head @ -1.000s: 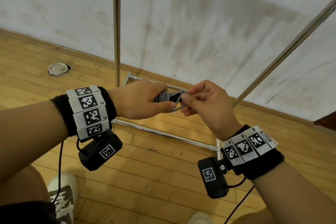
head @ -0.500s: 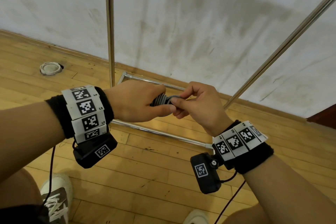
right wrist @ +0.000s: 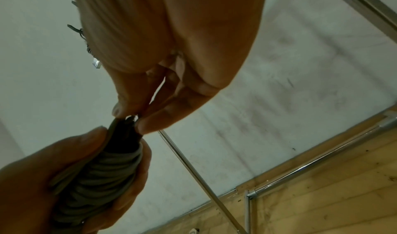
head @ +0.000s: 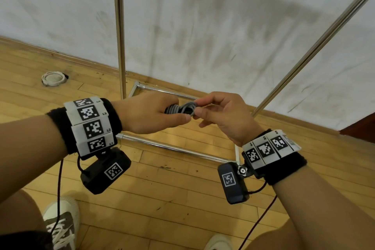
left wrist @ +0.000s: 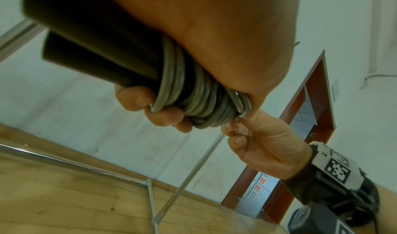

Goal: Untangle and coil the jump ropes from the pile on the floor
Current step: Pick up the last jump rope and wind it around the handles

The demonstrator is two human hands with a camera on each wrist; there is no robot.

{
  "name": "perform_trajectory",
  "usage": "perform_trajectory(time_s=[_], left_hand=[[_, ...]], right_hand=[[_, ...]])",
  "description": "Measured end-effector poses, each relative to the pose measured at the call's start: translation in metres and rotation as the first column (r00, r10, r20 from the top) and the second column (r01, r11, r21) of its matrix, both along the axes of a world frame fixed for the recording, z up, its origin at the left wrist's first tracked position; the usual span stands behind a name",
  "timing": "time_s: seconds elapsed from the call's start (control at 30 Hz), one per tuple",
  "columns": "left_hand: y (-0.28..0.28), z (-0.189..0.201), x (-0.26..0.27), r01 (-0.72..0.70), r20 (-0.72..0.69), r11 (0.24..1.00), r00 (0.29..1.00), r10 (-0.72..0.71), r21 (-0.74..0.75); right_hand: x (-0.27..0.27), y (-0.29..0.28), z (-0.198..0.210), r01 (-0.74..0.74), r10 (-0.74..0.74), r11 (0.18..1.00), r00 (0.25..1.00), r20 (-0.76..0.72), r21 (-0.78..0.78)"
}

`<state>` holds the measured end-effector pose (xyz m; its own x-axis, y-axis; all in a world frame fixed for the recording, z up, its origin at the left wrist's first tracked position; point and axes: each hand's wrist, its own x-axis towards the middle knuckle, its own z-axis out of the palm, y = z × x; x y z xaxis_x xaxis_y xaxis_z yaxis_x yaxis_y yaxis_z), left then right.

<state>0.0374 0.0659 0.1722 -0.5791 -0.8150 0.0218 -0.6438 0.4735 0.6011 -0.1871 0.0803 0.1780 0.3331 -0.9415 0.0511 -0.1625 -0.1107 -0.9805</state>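
A grey jump rope is wound in tight turns round its two black handles. My left hand grips this bundle at chest height, fingers curled round the coils. My right hand meets it from the right, thumb and fingertips pinching the last grey loop at the bundle's end. No pile of ropes shows in any view.
A chrome rack stands in front of me against the white wall: upright pole, slanted pole, floor bars. A white ring-shaped fitting lies on the wooden floor at left. My shoes are below. A red door frame lies right.
The loose grey loop between my hands has shrunk and drawn tight against the bundle. My right hand has closed in on the left hand's thumb.
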Motion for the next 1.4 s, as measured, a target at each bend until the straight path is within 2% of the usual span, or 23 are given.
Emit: perform_trajectory(time_s=[0.1,0.2,0.27,0.43,0.63,0.7,0.87,0.97,1.03,1.13,1.3,1.4], left_hand=[[0.002,0.0,-0.003,-0.01,-0.012,1.0,1.0,0.01,0.021],[0.006,0.0,-0.005,-0.031,0.008,0.998,0.999,0.032,-0.053],[0.007,0.001,-0.004,-0.043,0.042,0.993,0.998,0.048,-0.107],[0.009,0.002,-0.005,-0.053,0.229,0.95,0.965,0.128,-0.308],[0.009,0.002,-0.004,0.031,0.301,0.882,0.945,0.127,-0.469],[0.009,0.001,-0.005,0.051,0.318,0.875,0.941,0.12,-0.482],[0.007,0.004,0.0,0.008,0.256,0.926,0.962,0.096,-0.378],[0.009,0.008,0.0,-0.04,0.132,0.956,0.988,0.082,-0.292],[0.007,0.01,0.0,-0.064,0.022,0.984,0.997,0.069,-0.167],[0.005,0.014,0.002,-0.072,-0.118,0.997,0.991,0.07,-0.008],[0.007,0.011,0.005,-0.003,-0.209,0.989,0.977,0.035,0.15],[0.009,0.009,0.002,0.059,-0.249,0.953,0.968,0.017,0.297]], right_hand=[[0.004,0.0,-0.004,0.064,-0.066,0.995,0.998,-0.02,-0.078],[0.01,0.001,-0.009,0.12,-0.131,0.979,0.99,-0.056,-0.163],[0.012,0.002,-0.01,0.116,-0.128,0.979,0.99,-0.065,-0.165],[0.011,0.003,-0.006,0.12,-0.122,0.992,0.992,-0.042,-0.045],[0.01,-0.002,0.0,0.084,-0.074,0.979,0.995,-0.061,0.187],[0.009,-0.002,0.001,0.087,-0.074,0.975,0.995,-0.073,0.202],[0.013,-0.001,0.002,0.156,-0.155,0.98,0.988,-0.018,0.124],[0.012,-0.003,0.009,0.2,-0.207,0.976,0.975,0.086,0.082],[0.009,-0.004,0.014,0.243,-0.243,0.97,0.963,0.117,0.021],[0.005,-0.005,0.018,0.25,-0.248,0.967,0.968,0.04,-0.055],[0.004,-0.002,0.013,0.202,-0.2,0.979,0.979,-0.036,0.032],[0.006,0.0,0.012,0.18,-0.178,0.982,0.983,-0.043,0.058]])
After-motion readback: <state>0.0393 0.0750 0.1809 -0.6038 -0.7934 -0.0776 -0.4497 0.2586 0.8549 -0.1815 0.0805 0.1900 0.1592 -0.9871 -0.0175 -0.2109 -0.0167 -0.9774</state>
